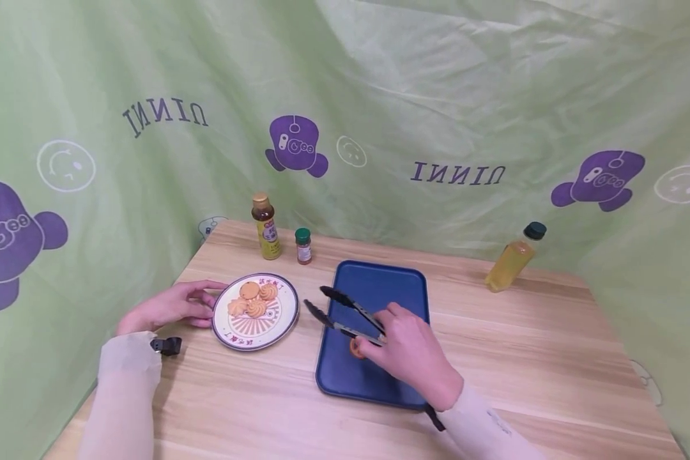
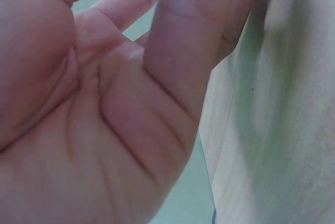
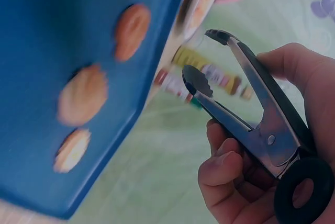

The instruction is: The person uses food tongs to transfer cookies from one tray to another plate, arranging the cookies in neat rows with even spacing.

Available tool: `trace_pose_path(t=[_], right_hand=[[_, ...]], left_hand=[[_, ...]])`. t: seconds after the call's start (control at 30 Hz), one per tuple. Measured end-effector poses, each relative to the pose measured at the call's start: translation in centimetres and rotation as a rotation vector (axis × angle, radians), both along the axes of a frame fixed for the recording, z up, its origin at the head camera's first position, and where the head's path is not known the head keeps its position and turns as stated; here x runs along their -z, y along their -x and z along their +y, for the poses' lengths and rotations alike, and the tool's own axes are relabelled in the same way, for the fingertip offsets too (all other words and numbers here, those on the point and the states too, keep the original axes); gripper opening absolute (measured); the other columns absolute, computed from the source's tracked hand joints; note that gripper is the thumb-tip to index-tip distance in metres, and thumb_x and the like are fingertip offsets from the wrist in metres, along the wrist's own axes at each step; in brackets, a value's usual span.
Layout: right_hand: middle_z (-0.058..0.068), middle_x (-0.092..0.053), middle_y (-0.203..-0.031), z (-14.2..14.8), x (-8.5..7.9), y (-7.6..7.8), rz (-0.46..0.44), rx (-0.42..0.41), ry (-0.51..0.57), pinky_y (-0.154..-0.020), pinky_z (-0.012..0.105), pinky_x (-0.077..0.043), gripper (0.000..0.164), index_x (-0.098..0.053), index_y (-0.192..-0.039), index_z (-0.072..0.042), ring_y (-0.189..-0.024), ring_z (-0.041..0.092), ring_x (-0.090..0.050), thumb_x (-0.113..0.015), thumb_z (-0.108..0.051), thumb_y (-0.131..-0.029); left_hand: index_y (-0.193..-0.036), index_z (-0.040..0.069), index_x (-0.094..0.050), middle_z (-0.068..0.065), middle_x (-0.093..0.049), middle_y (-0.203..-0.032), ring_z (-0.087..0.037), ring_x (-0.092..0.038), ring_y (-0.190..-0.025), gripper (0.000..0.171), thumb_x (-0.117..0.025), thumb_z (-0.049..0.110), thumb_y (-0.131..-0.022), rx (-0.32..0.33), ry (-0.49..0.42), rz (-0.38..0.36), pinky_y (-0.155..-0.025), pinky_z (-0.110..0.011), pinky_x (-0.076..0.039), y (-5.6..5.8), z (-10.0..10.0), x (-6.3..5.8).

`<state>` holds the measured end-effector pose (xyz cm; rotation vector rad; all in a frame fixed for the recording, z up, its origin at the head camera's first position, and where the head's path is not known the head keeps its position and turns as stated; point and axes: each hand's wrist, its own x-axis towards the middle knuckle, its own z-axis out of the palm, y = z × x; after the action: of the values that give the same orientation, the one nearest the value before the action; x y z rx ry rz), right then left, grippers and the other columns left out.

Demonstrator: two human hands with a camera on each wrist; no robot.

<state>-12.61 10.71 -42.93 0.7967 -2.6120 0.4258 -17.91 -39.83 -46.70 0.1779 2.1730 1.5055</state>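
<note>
My right hand (image 1: pixel 411 348) grips a pair of kitchen tongs (image 3: pixel 261 114) over the blue tray (image 1: pixel 379 281). The tongs' black tips are spread apart with nothing between them and point toward the plate. On the tray, the right wrist view shows three cookies, including a brown one (image 3: pixel 132 31) and a paler one (image 3: pixel 84 96); in the head view the hand and tongs hide most of them. My left hand (image 1: pixel 175 303) is at the left rim of a round patterned plate (image 1: pixel 253 338), fingers loosely bent. Several cookies (image 1: pixel 256 308) lie on that plate.
Behind the plate stand a yellow-labelled sauce bottle (image 1: pixel 268 233) and a small green-capped jar (image 1: pixel 303 247). A bottle of yellow liquid (image 1: pixel 512 262) stands at the back right. A green printed curtain (image 1: pixel 379 96) surrounds the wooden table (image 1: pixel 523 358).
</note>
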Motion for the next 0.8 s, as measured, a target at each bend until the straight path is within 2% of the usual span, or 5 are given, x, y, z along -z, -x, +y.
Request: trace_pose_path(t=[0.1,0.37,0.6,0.8], right_hand=[[0.0,-0.061,-0.081,2.2,0.0,-0.4,-0.018,0.056,0.005,-0.052,0.024,-0.049,0.036,-0.08,-0.098,-0.003,-0.065,0.01,-0.048,-0.09,-0.036,-0.086],[0.005,-0.067,-0.087,7.7,-0.3,-1.6,-0.152,0.244,0.036,-0.052,0.025,-0.044,0.041,-0.083,-0.107,-0.001,-0.064,0.011,-0.05,-0.091,-0.037,-0.088],[0.002,-0.061,-0.08,10.6,0.6,-3.1,-0.064,0.259,0.016,-0.049,0.029,-0.046,0.036,-0.081,-0.098,-0.002,-0.061,0.012,-0.049,-0.093,-0.033,-0.083],[0.002,-0.059,-0.08,11.5,1.1,-3.8,-0.06,0.266,-0.005,-0.047,0.028,-0.044,0.036,-0.079,-0.096,-0.003,-0.06,0.013,-0.048,-0.093,-0.033,-0.082]], left_hand=[[-0.171,-0.009,-0.028,-0.024,-0.057,-0.129,-0.016,-0.077,-0.105,0.08,-0.07,-0.003,-0.103,0.003,-0.009,-0.005,-0.097,-0.035,-0.073,0.1,0.0,-0.2],[-0.171,-0.01,-0.029,-0.022,-0.058,-0.127,-0.015,-0.077,-0.105,0.079,-0.07,-0.002,-0.104,0.005,-0.015,-0.009,-0.098,-0.035,-0.073,0.1,0.0,-0.1],[-0.17,-0.01,-0.029,-0.021,-0.059,-0.126,-0.014,-0.078,-0.103,0.078,-0.071,-0.002,-0.104,0.007,-0.005,0.003,-0.097,-0.034,-0.073,0.0,-0.1,0.1],[-0.17,-0.01,-0.029,-0.021,-0.058,-0.125,-0.015,-0.078,-0.104,0.078,-0.071,-0.002,-0.104,0.009,-0.009,-0.008,-0.097,-0.034,-0.073,0.0,0.0,0.0]])
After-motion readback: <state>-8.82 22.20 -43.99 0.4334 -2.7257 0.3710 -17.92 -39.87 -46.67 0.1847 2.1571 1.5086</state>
